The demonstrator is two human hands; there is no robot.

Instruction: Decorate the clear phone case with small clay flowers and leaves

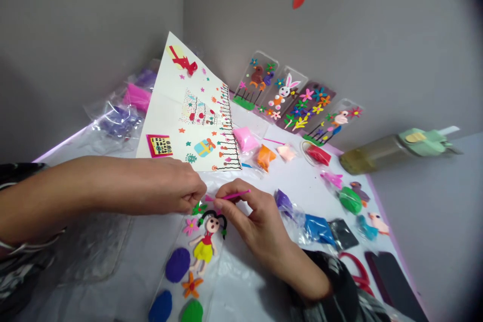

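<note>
My right hand (251, 214) pinches a thin pink tool (236, 194) between thumb and fingers, its tip pointing left. Close beside it, my left hand (181, 188) is closed with the fingers curled down; anything in its fingertips is hidden. Both hands are over the top end of a clear phone case (171, 261). On the case lie a clay girl (206, 246) with black pigtails and a yellow skirt, a pink flower (191, 227), a green flower (199, 208) partly under my left hand, an orange flower (192, 286), and purple, blue and green clay ovals.
Behind my hands stands a decorated white card (162, 110). Decorated phone cases (283, 91) lean on the wall. Bagged clay (319, 229), red scissors (356, 271), a dark phone (396, 282) and a bottle (392, 151) are at the right.
</note>
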